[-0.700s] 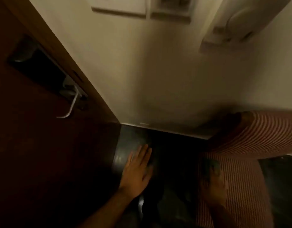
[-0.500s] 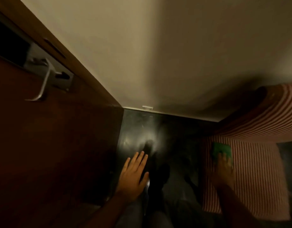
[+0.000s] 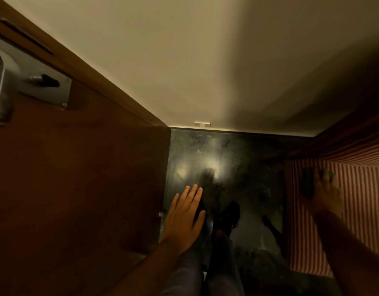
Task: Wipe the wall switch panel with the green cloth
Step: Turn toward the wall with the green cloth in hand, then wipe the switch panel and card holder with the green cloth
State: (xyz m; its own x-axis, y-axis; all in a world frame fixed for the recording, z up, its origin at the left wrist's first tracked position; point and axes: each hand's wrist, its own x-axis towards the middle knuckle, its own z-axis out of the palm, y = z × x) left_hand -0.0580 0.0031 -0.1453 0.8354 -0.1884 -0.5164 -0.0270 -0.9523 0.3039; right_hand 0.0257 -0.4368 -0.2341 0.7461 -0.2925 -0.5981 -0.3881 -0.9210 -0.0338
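Note:
The green cloth lies on a red-and-white striped cushion at the right, dark and blurred in the dim light. My right hand reaches down onto it, fingers curled over it. My left hand hangs open with fingers spread, above the dark floor and beside the door's edge, holding nothing. The wall switch panel is out of view.
A brown wooden door with a metal lock plate and handle fills the left side. A plain cream wall rises ahead. The dark glossy floor forms a narrow strip between door and cushion, where my legs and shoe stand.
The view has tilted downward, and the white panels at the top of the wall have left the frame. My right hand's fingers have closed over the green cloth. My left hand has barely moved.

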